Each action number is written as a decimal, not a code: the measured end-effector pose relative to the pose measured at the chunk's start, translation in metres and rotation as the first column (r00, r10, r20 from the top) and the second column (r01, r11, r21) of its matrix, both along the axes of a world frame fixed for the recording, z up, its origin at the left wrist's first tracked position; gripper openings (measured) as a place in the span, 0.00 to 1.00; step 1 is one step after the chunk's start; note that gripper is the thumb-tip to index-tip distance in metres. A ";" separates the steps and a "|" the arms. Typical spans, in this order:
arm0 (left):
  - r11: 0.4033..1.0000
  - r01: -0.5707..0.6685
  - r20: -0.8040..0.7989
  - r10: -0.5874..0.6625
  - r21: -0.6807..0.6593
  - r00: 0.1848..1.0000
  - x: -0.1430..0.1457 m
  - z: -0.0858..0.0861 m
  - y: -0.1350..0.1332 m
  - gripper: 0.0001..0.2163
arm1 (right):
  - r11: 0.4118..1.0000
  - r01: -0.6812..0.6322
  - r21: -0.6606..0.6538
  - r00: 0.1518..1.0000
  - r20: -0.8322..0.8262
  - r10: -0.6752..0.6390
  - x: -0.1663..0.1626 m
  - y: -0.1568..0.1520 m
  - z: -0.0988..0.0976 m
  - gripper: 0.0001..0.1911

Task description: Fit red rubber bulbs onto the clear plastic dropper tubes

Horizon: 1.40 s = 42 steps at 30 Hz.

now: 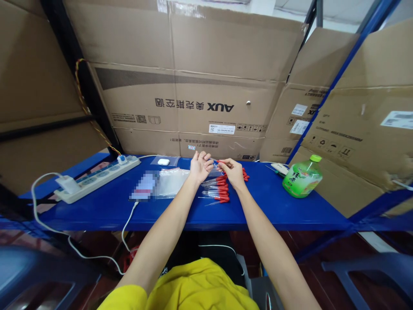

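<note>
My right hand [232, 171] pinches the red handle of a small thin-shafted tool, whose exact kind I cannot make out. To its left, my left hand [200, 167] is turned palm up, its fingers loosely bent and apart, close to the tip of that tool. Below and between my hands lies a row of red-handled tools [222, 189], their thin shafts pointing left. More red handles [245, 175] show just right of my right hand. Beside my left forearm is a stack of clear plastic bags [171, 183].
A phone [144, 186] on a charging cable lies left of the bags. Behind it is a white earphone case [163, 162]. A white power strip [100, 176] runs along the left. A green drink bottle [302, 177] stands right on the blue table [274, 211]. Cardboard [193, 51] walls the back.
</note>
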<state>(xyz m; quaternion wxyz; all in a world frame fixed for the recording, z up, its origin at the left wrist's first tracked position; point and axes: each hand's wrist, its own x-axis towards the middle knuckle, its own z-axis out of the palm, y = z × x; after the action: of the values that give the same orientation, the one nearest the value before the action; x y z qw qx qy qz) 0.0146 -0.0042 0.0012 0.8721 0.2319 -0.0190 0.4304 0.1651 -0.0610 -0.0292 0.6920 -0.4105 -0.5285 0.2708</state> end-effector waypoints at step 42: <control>0.986 -0.169 -0.015 0.169 0.008 0.985 0.010 0.004 -0.010 0.16 | 1.000 -0.020 -0.023 0.996 -0.087 0.018 -0.011 -0.008 0.005 0.21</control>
<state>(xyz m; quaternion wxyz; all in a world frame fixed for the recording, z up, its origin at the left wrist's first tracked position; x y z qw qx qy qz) 0.0241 -0.0146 0.0047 0.8318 0.2390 0.0060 0.5010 0.1543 -0.0691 -0.0243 0.7067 -0.4018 -0.4986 0.3010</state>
